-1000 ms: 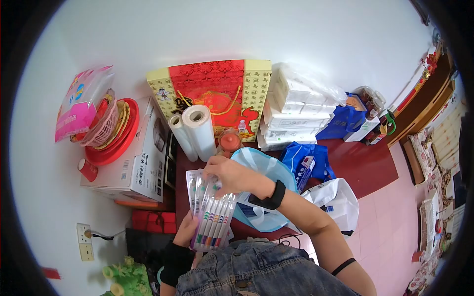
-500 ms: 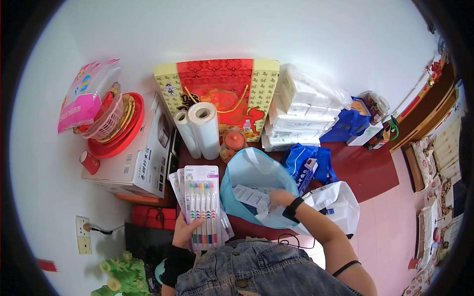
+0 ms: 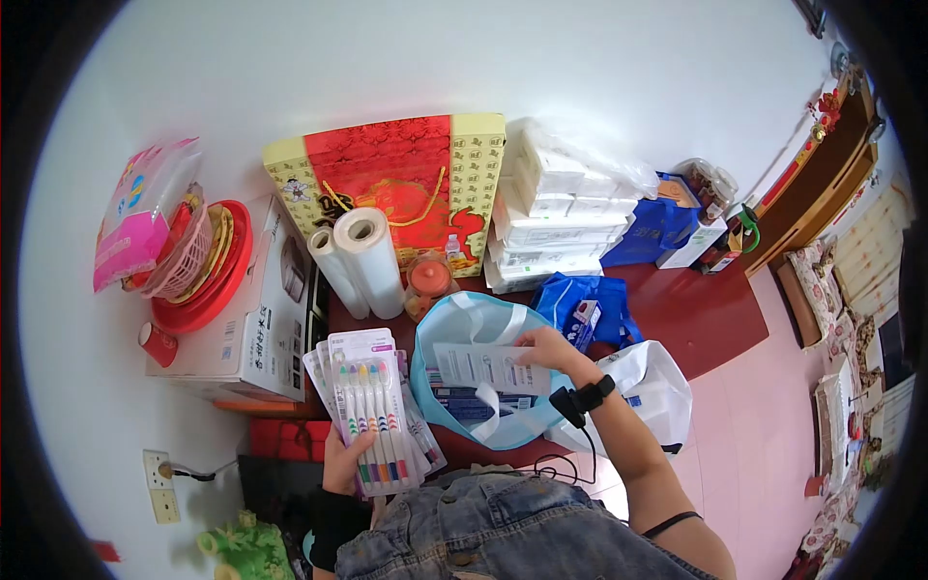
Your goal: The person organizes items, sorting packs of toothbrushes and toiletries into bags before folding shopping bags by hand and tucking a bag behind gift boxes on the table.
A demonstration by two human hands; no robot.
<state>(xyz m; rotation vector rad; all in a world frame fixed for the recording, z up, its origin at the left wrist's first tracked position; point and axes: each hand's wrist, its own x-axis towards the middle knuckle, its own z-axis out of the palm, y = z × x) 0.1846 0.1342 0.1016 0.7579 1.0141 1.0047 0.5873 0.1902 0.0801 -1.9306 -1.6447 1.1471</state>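
Note:
My left hand (image 3: 344,458) is closed around several toothbrush packs (image 3: 372,411), fanned slightly, with coloured brushes under clear plastic on the front one. My right hand (image 3: 549,350) grips the right end of a white printed card pack (image 3: 478,366) at the mouth of a light-blue bag (image 3: 422,387). The pack lies roughly level, its printed side towards me. Below it inside the bag are dark-blue boxes (image 3: 503,405), partly hidden. The bag stands open on the dark red table (image 3: 710,324), its white handles loose.
Behind the bag are an orange-lidded jar (image 3: 430,280), white plastic rolls (image 3: 370,266) and a red-and-yellow gift box (image 3: 387,174). Stacked tissue packs (image 3: 561,227), a blue bag (image 3: 619,309) and a white bag (image 3: 652,387) stand to the right. A large carton (image 3: 261,309) is at left.
My right hand has risen from deep in the light-blue bag to its mouth, lifting the white card pack. The toothbrush packs stay in my left hand. The view has shifted slightly.

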